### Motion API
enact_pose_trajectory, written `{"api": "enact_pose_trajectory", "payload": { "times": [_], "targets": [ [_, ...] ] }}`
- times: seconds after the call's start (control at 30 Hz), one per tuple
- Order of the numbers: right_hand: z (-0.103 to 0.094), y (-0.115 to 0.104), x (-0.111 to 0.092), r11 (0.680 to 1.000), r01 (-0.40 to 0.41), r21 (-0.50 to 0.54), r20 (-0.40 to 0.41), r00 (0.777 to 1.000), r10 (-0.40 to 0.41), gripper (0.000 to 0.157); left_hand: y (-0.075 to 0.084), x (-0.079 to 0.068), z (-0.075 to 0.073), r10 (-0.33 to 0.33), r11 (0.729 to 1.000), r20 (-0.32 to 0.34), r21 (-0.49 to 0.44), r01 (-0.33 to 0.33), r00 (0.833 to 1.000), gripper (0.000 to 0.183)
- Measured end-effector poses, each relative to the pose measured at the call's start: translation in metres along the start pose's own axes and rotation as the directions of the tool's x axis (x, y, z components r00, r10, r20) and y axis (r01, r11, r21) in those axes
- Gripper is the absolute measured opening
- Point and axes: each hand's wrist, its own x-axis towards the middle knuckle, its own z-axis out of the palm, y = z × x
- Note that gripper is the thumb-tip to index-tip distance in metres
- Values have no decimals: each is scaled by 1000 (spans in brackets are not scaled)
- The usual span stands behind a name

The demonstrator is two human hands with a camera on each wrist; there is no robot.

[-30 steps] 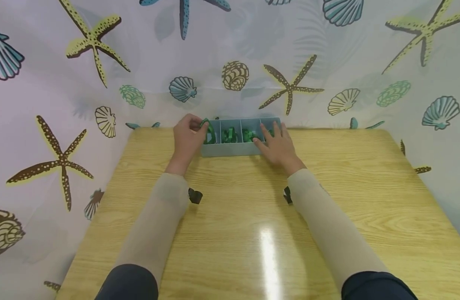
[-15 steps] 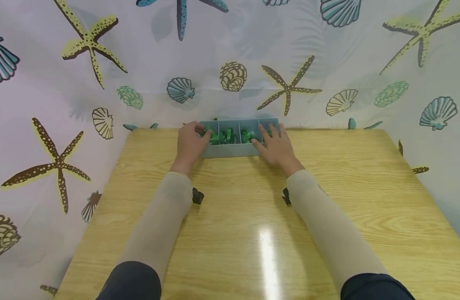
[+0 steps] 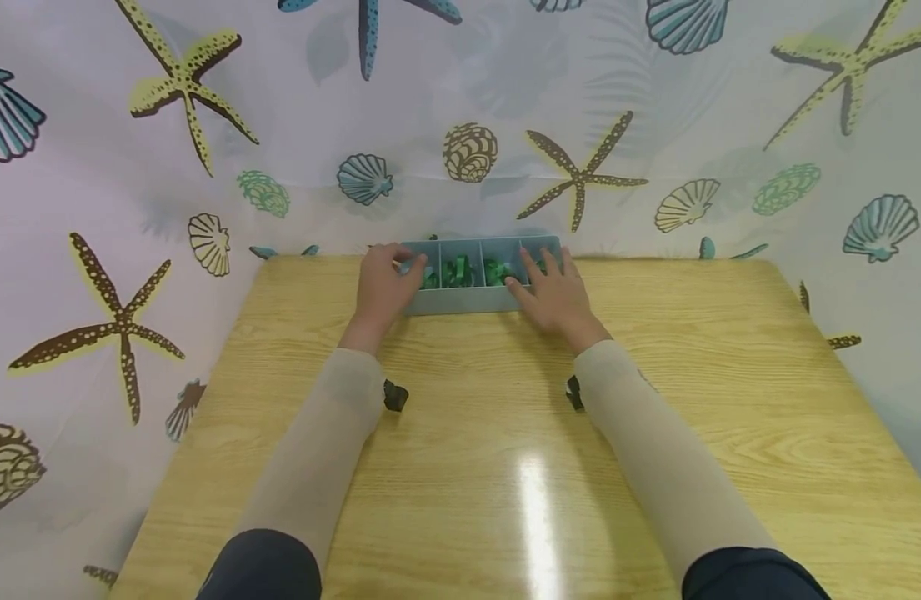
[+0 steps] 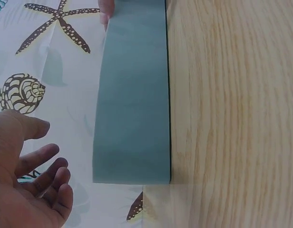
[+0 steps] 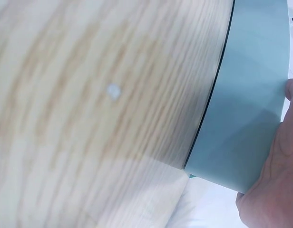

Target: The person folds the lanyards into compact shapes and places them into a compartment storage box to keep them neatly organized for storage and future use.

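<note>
A blue-grey box (image 3: 463, 301) with a row of compartments stands at the table's back edge. Small green pieces (image 3: 457, 272) lie in its compartments, their exact kind too small to make out. My left hand (image 3: 382, 287) is at the box's left end, above the leftmost compartment. In the left wrist view that left hand (image 4: 30, 178) shows thumb and loosely bent fingers apart, nothing between them. My right hand (image 3: 556, 297) rests with spread fingers over the box's right end, partly covering the rightmost compartment. The right wrist view has the right hand (image 5: 275, 185) against the box's rim.
The wood-grain table (image 3: 475, 433) extends in front of the box and to both sides. Right behind the box hangs a white cloth (image 3: 415, 108) printed with starfish and shells. A small black wrist device (image 3: 395, 395) juts out beside the left sleeve.
My left hand lowered a green piece into the leftmost compartment and let it go; its fingers have moved slightly right and come apart. My right hand has stayed on the box.
</note>
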Motion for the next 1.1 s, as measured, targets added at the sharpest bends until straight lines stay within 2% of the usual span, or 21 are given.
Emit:
{"api": "enact_pose_trajectory", "payload": {
  "times": [0.1, 0.27, 0.43, 0.57, 0.7, 0.8, 0.93, 1.03, 1.1],
  "targets": [
    [1, 4, 1, 1000, -9, -2, 7, 1000, 9, 81, 5, -3, -3, 7, 1000, 34, -21, -6, 999, 32],
    [0, 15, -4, 997, -50, 63, 0, 999, 50, 81, 18, -11, -1, 37, 999, 118, -42, -32, 992, 30],
    [1, 28, -7, 976, -54, 210, -95, 993, 76, 82, 35, -22, -5, 87, 996, 159, -48, -80, 983, 31],
    [-2, 31, -13, 958, 0, 288, -185, 981, 56, 83, 46, -34, -14, 105, 994, 208, -23, -103, 972, 37],
    [-14, 30, -28, 963, 67, 262, -234, 972, -4, 82, 57, -49, -25, 136, 989, 276, 19, -148, 951, 42],
    [-25, 29, -44, 973, 94, 211, -228, 973, -45, 82, 63, -57, -33, 153, 981, 290, 67, -180, 945, 47],
    [-36, 26, -72, 981, 101, 165, -178, 982, -71, 87, 68, -69, -44, 112, 965, 326, 189, -181, 939, 76],
    [-42, 23, -93, 986, 97, 133, -148, 986, -77, 90, 68, -77, -48, 90, 944, 363, 265, -195, 928, 101],
    [-47, 22, -107, 990, 88, 106, -129, 989, -74, 94, 64, -83, -49, 86, 934, 373, 292, -205, 924, 108]
  ]
}}
